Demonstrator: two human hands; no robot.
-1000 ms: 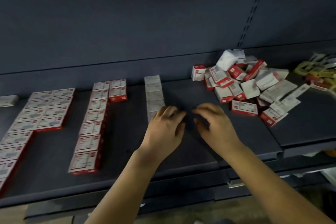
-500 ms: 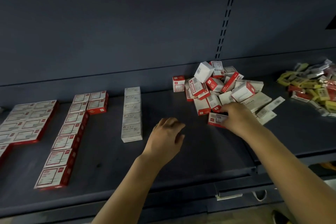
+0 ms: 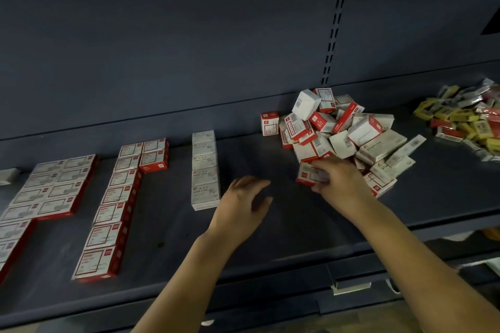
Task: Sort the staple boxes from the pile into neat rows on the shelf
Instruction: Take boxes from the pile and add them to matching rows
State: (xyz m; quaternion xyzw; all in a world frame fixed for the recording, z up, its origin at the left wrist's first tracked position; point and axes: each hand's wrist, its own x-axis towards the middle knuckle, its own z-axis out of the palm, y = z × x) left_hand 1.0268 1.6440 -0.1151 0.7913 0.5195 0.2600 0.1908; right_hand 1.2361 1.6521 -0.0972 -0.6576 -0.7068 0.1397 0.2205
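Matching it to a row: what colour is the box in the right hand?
White top, red sides, seen in the head view: box, right hand.

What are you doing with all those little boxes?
A person is sorting little boxes on a dark shelf. The right hand grips a red and white box at the near edge of the jumbled pile. The left hand hovers open over the bare shelf beside a row of white boxes. More red and white boxes already lie in neat rows farther left.
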